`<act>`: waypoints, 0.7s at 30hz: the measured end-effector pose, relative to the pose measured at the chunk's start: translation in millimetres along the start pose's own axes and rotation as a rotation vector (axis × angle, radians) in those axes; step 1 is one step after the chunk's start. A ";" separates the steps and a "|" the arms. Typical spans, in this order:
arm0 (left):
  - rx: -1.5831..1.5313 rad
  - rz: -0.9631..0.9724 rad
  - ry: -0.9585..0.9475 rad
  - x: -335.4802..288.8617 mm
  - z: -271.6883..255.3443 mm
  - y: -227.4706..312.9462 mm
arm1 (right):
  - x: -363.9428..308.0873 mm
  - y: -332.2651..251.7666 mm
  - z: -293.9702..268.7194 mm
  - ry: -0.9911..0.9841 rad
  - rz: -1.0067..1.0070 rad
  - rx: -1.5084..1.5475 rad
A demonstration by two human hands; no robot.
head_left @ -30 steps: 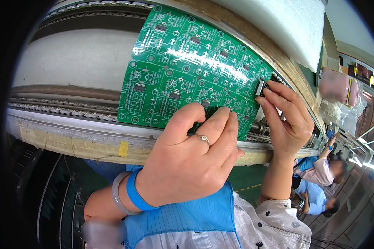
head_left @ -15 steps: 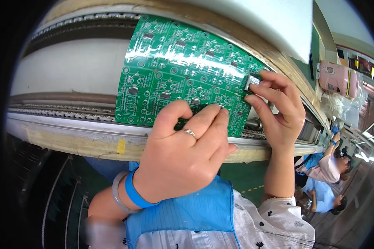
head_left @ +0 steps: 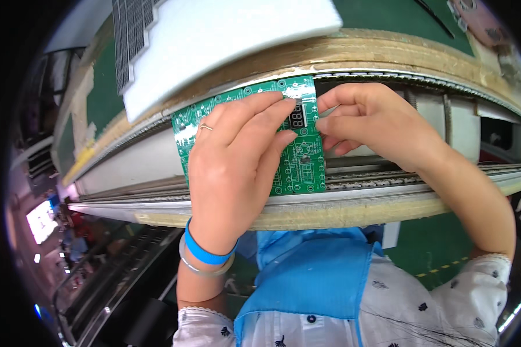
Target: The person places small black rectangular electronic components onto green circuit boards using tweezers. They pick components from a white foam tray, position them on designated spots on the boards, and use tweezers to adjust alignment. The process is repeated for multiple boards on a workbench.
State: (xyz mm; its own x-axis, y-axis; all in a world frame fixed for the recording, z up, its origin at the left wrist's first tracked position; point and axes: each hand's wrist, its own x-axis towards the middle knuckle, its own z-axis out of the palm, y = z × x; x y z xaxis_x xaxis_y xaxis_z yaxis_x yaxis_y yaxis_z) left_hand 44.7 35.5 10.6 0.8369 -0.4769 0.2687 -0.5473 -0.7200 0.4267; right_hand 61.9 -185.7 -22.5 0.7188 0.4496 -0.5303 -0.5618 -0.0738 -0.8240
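A green printed circuit board (head_left: 310,176) with repeated circuit layouts lies across the rails of a conveyor track. On its right part sits a small black digit display module (head_left: 297,117) with white segments. My left hand (head_left: 231,153) lies over the board with fingers stretched; its fingertips and thumb reach the display's left side. This hand covers much of the board's middle. At the board's right edge is my right hand (head_left: 376,124), its fingers loosely bent and apart, with nothing visible between them. Thumb and index tips are just beside the display.
Chain-edged rails (head_left: 388,179) run left and right of the board. Behind the track, a white foam slab (head_left: 231,46) carries a stack of grey-black display modules (head_left: 132,40). A wooden ledge (head_left: 388,49) borders the far side. A pink object (head_left: 483,20) stands at the far right.
My right hand held a display module above the board's right side; the module now rests on the board, apart from that hand. My left hand has moved towards it. The view has turned.
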 end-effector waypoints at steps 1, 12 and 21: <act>-0.003 0.006 -0.020 2.4 1.6 -0.5 | 1.8 0.1 -1.7 -0.024 0.007 0.023; 0.051 0.018 -0.159 16.3 2.5 6.0 | 11.5 10.7 -9.5 -0.119 -0.049 0.073; 0.054 0.137 -0.153 23.7 2.6 -3.7 | 10.3 9.9 -6.6 -0.082 -0.056 0.098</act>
State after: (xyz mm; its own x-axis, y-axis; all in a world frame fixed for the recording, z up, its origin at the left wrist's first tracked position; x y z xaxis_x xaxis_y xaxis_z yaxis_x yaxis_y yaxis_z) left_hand 66.6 25.6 13.1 0.7456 -0.6402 0.1850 -0.6590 -0.6670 0.3475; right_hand 66.4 -187.6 -37.5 0.7166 0.5222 -0.4623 -0.5618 0.0394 -0.8263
